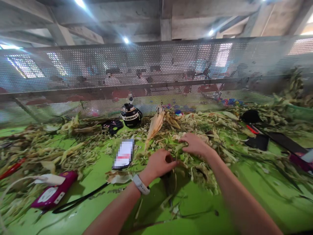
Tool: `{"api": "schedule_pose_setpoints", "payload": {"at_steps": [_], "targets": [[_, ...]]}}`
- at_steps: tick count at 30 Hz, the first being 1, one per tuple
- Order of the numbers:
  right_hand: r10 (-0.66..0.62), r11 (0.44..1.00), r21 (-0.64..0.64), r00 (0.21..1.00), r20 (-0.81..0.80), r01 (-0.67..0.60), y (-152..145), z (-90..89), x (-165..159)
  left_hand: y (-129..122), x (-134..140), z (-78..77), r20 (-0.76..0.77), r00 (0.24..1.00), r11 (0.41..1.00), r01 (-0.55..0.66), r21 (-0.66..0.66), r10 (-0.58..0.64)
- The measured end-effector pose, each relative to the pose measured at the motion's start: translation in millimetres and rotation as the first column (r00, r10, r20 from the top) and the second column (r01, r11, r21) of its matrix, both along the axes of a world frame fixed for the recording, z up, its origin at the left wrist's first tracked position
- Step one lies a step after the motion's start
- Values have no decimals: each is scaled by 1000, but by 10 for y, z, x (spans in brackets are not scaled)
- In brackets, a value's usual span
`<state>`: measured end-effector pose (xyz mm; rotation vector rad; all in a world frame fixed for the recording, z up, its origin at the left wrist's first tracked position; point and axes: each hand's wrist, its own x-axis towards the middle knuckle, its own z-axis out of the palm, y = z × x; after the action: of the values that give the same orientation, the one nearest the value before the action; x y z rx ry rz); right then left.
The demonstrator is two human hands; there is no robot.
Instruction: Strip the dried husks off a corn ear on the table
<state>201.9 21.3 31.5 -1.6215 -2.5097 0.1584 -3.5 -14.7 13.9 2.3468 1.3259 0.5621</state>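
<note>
In the head view, the left hand (160, 163) curls loosely and the right hand (195, 145) sits half-open, any grip unclear, around corn-husk strips (179, 149) on the green tabletop (207, 212), which look light, pliable and tearable, best pinched at thicker ends, while a black bottle (131, 117) reads "ENERGY".
</note>
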Motion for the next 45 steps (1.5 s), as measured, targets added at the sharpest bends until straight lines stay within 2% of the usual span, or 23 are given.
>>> {"api": "schedule_pose_setpoints", "payload": {"at_steps": [2,5,8,10,13,15,16,18,21,23,25,27,30,32,35,38,41,42,43,44,45], "targets": [[-3,1000,10,997,78,3,-12,-25,-55,-29,3,-27,58,997,998,49,-34,-47],[-96,989,112,995,24,92,3,-2,-69,36,-50,-25,318,946,997,-61,-43,71],[-176,965,145,952,-249,217,-1,111,-35,134,-127,20,618,739,963,-188,-195,269],[-212,966,50,887,-411,254,-41,182,-89,159,-145,42,711,624,943,-153,-296,325],[-221,975,-94,809,-545,203,-151,200,-333,113,-82,31,784,554,941,0,-338,281],[-170,985,-99,766,-619,139,-234,152,-536,62,-6,-6,823,509,935,86,-343,254],[-151,988,-90,757,-636,122,-273,120,-627,43,31,-29,845,460,938,68,-341,274],[-131,991,-81,753,-645,103,-339,60,-762,30,80,-78,863,389,939,-8,-345,321],[-79,996,-89,800,-594,32,-404,16,-853,85,68,-125,859,296,908,-88,-410,417],[-22,995,-90,829,-559,-34,-429,23,-867,159,3,-120,850,225,879,-124,-460,477],[-1,991,-109,825,-565,-74,-440,42,-866,247,-91,-84,846,170,861,-161,-483,506],[-17,978,-178,799,-601,-113,-437,57,-861,331,-194,-31,832,87,830,-188,-526,547],[-72,926,-321,744,-664,-198,-418,58,-851,435,-331,37,810,-25,794,-186,-579,585],[-112,890,-387,709,-696,-239,-406,60,-839,491,-400,51,794,-73,771,-199,-605,604],[-163,859,-441,680,-715,-259,-401,85,-805,570,-494,36,787,-132,757,-218,-616,603],[-209,824,-489,649,-731,-285,-399,125,-762,649,-616,35,778,-251,746,-226,-626,577],[-266,823,-495,580,-770,-279,-372,151,-724,690,-728,78,763,-332,722,-264,-639,554],[-286,835,-486,551,-784,-257,-355,151,-714,683,-743,98,758,-336,712,-274,-646,559],[-305,852,-473,521,-797,-224,-337,147,-707,662,-739,118,758,-299,708,-275,-650,580],[-321,868,-460,493,-808,-188,-317,136,-704,626,-714,134,762,-219,715,-264,-647,609],[-331,881,-446,471,-817,-155,-298,121,-705,575,-668,147,762,-107,727,-240,-643,639]]}}
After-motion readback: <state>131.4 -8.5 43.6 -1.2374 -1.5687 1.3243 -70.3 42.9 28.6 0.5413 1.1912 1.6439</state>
